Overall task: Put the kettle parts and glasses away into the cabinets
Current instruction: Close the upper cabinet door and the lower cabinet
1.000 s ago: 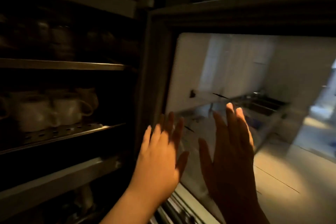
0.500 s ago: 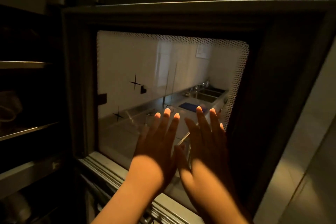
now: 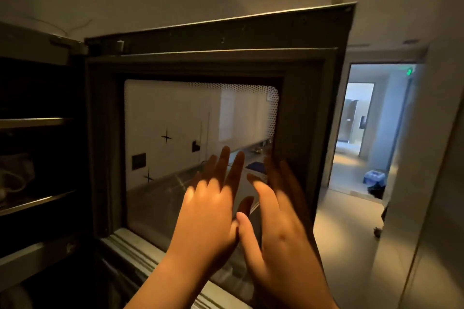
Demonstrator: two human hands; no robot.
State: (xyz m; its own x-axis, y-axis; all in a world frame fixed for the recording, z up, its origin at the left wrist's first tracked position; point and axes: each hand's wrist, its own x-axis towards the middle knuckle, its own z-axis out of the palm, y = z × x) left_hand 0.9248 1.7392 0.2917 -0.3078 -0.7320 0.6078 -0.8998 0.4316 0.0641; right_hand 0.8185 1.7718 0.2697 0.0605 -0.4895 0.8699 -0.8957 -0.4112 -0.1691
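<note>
**Both hands flat at the open cabinet door**

Cabinet door (image 3: 308, 118) stands swung out, hinged at left, free edge at right. Left hand (image 3: 211, 208) and right hand (image 3: 278, 218) are both open, fingers spread, holding nothing, palms toward the glass pane (image 3: 175, 158) – contact w/ glass can't be confirmed. Right hand sits nearer the free edge, so prob. has more leverage for swinging the door. Cups (image 3: 15, 178) sit on a shelf (image 3: 37, 202) inside, well left of the hands. No kettle parts or glasses clearly visible; interior too dark.
</note>
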